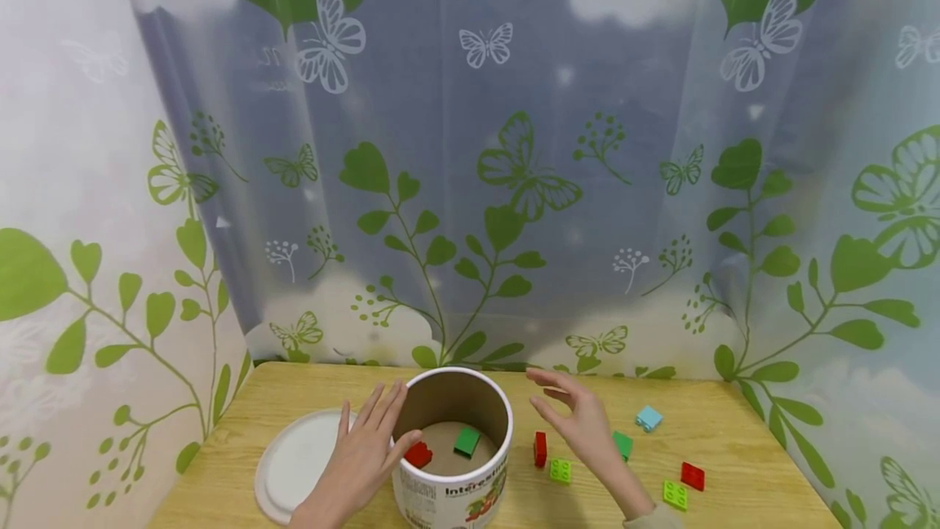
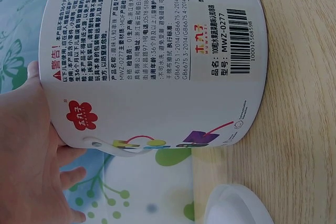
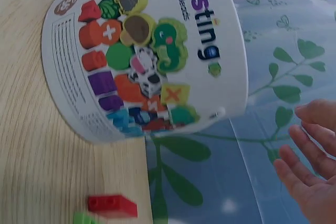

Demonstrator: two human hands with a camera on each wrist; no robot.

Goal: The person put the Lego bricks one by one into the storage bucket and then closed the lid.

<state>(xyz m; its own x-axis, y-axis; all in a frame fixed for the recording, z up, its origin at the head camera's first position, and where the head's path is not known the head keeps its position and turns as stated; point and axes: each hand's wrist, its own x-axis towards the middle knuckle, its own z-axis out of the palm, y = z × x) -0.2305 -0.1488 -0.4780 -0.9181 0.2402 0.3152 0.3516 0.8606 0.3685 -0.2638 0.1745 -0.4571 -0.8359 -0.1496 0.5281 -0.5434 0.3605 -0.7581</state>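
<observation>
A white round tub (image 1: 451, 492) with printed labels stands upright and lidless on the table. Inside it lie a red toy brick (image 1: 419, 455) and a green toy brick (image 1: 467, 442). My left hand (image 1: 365, 451) rests at the tub's left rim with its fingers straight and spread. My right hand (image 1: 580, 419) hovers to the right of the tub, fingers loosely bent and holding nothing. Close below it are a red brick (image 1: 540, 449) and a lime brick (image 1: 560, 471). Another green brick (image 1: 622, 445) is partly hidden behind the right wrist.
A white round lid (image 1: 297, 464) lies left of the tub, partly behind the left hand. Farther right on the wooden table (image 1: 749, 447) are a light blue brick (image 1: 649, 419), a red brick (image 1: 693, 476) and a lime brick (image 1: 675, 495). A patterned curtain (image 1: 455, 186) hangs behind the table.
</observation>
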